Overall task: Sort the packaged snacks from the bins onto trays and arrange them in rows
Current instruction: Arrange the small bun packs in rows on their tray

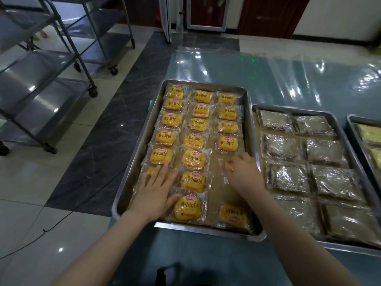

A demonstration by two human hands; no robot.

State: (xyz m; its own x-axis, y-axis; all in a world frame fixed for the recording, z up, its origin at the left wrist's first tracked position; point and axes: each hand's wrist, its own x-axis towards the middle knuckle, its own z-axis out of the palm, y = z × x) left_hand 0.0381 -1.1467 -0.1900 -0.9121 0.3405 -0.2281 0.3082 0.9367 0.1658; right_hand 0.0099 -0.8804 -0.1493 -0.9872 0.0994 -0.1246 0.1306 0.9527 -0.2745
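Note:
A steel tray (248,112) holds three rows of yellow small-bread packets (193,139) in clear wrappers. My left hand (156,190) lies flat, fingers spread, on a packet (149,171) in the left row near the tray's front. My right hand (243,172) has its fingers closed on a yellow packet (225,172) in the right row, just below the row's last packet (226,143). One packet (233,216) lies upside down in the tray's front right corner, apart from the row.
A second tray (342,133) of brown snacks in clear wrap sits to the right, touching the first. A third tray (350,124) with pale yellow packets shows at the right edge. Clear plastic sheeting (268,75) covers the table. Wheeled steel racks (61,65) stand on the floor at left.

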